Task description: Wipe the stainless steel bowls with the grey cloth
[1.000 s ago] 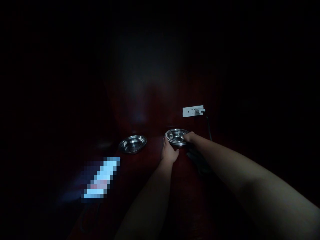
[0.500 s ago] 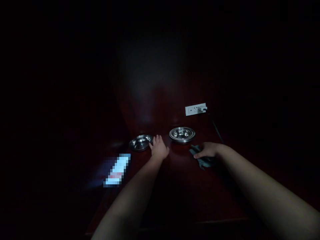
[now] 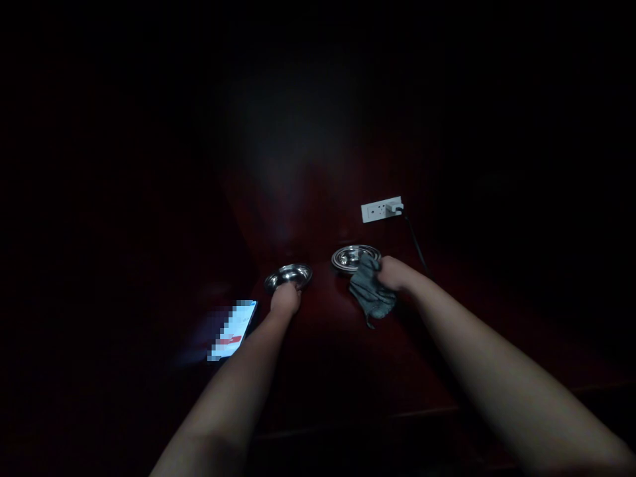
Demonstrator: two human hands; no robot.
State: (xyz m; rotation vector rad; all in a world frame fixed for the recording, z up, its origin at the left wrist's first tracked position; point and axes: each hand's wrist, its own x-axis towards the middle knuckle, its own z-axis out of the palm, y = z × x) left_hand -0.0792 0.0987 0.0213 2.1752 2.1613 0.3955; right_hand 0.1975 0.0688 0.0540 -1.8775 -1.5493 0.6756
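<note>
My left hand [image 3: 286, 299] grips the near rim of a shiny steel bowl [image 3: 289, 273], which looks slightly tilted. To the right stands a stack of steel bowls [image 3: 342, 260], nested one in another. A grey-green cloth [image 3: 372, 291] hangs from my right hand [image 3: 392, 273], whose fingers are closed on it. That cloth covers the near right side of the stack; whether it touches the bowls I cannot tell.
A lit phone screen [image 3: 234, 334], partly blurred out, lies left of my left forearm. On the back wall is a white socket panel [image 3: 375, 211] with a plug and a black cable [image 3: 416, 242] running down. Dark red tabletop [image 3: 342, 371] ends at a near edge.
My left hand has moved left and closed on the single bowl's rim. My right hand has lifted the cloth off the tabletop and carried it left to the stack.
</note>
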